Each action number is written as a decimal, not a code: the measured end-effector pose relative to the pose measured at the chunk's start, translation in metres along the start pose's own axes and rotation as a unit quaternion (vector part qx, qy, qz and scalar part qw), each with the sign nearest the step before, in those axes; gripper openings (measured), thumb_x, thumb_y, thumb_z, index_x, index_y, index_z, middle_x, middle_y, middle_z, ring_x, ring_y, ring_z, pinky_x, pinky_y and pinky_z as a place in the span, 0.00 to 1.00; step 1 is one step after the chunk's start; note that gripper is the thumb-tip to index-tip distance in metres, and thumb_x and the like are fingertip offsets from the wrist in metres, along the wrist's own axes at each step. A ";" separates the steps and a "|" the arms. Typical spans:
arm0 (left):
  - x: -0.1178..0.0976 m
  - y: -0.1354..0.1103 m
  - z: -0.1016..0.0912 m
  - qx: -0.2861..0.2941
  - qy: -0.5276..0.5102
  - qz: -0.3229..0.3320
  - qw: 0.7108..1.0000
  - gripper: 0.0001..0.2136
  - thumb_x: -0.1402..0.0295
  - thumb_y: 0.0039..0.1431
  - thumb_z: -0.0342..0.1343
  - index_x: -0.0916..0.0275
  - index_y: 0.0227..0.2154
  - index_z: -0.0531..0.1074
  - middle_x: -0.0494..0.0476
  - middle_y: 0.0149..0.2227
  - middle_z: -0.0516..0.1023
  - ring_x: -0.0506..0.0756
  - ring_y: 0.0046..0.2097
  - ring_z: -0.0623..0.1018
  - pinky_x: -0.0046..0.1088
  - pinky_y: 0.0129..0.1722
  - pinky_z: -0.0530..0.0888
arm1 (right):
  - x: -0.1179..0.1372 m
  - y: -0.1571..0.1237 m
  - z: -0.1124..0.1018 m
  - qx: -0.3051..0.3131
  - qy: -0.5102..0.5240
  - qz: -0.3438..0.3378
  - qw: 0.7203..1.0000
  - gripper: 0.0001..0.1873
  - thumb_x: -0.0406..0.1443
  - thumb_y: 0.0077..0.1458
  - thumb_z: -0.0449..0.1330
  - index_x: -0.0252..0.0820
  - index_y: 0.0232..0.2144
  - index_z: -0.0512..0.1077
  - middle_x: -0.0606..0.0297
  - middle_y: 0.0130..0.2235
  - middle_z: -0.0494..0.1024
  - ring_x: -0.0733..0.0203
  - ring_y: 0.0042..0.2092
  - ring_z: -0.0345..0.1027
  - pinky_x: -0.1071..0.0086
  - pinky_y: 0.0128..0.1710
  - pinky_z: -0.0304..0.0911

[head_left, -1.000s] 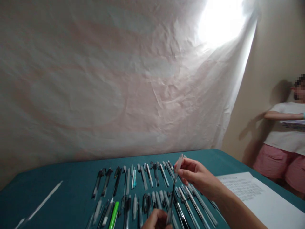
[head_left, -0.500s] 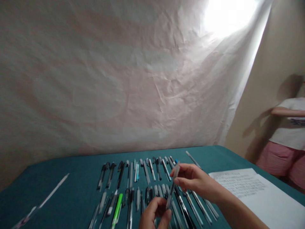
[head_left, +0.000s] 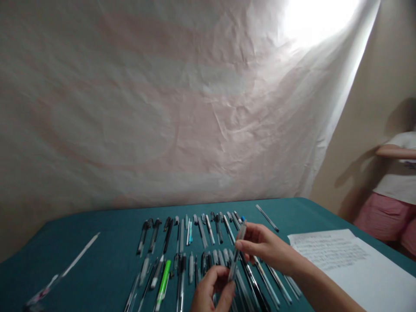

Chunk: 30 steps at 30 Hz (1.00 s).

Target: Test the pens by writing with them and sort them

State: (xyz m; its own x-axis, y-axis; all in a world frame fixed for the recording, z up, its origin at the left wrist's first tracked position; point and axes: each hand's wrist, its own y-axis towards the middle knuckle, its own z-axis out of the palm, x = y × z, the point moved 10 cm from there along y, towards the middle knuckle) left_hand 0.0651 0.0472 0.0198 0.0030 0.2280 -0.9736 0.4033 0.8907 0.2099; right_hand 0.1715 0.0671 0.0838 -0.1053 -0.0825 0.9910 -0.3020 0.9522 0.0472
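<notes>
Left hand: low at centre (head_left: 212, 291), rising from the bottom edge, thumb and curled index finger pinched together.
Left wrist: hidden below the view.
Right hand: higher and to the right (head_left: 258, 243), thumb pointing left, index finger bent above it in a pinch.
Right forearm: bare (head_left: 320, 279), slanting up and leftward from the lower right.
Spacing: hands near each other, not touching.

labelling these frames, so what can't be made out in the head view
All in the head view:
Held pen: lower end unclear, blurred and within the left grip.
Pens behind the right grip: partly hidden by it.
Writing on the paper: too small and blurred.
Front pens: some cut off by the bottom edge.
Person: cut off by the right edge.
</notes>
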 end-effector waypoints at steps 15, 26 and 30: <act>0.013 0.004 -0.001 -0.001 -0.046 -0.013 0.999 0.15 0.56 0.50 0.53 0.64 0.33 0.69 0.54 0.29 0.71 0.52 0.31 0.71 0.25 0.32 0.69 | 0.014 0.002 -0.025 -0.059 -0.006 -0.041 0.997 0.17 0.44 0.50 0.57 0.35 0.34 0.73 0.67 0.23 0.69 0.70 0.24 0.62 0.76 0.21 0.58; 0.020 0.005 -0.002 0.001 -0.033 -0.011 0.999 0.15 0.56 0.51 0.51 0.63 0.35 0.68 0.57 0.32 0.72 0.54 0.34 0.72 0.28 0.33 0.70 | 0.016 0.000 -0.031 -0.076 0.045 -0.064 0.994 0.15 0.41 0.51 0.57 0.40 0.40 0.71 0.61 0.34 0.73 0.69 0.27 0.63 0.75 0.23 0.60; 0.020 0.006 -0.004 -0.001 0.000 -0.007 1.000 0.14 0.57 0.52 0.51 0.63 0.35 0.68 0.56 0.31 0.73 0.54 0.34 0.72 0.28 0.35 0.69 | 0.017 0.000 -0.029 -0.062 0.061 -0.064 0.994 0.17 0.41 0.52 0.55 0.42 0.44 0.68 0.58 0.42 0.72 0.67 0.29 0.65 0.73 0.23 0.61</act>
State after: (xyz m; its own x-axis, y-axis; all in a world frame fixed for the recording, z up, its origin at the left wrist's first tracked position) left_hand 0.0634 0.0584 0.0019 -0.0031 0.2149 -0.9766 0.4007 0.8951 0.1957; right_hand 0.1976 0.0740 0.1040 0.0451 -0.1771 0.9832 -0.1846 0.9657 0.1824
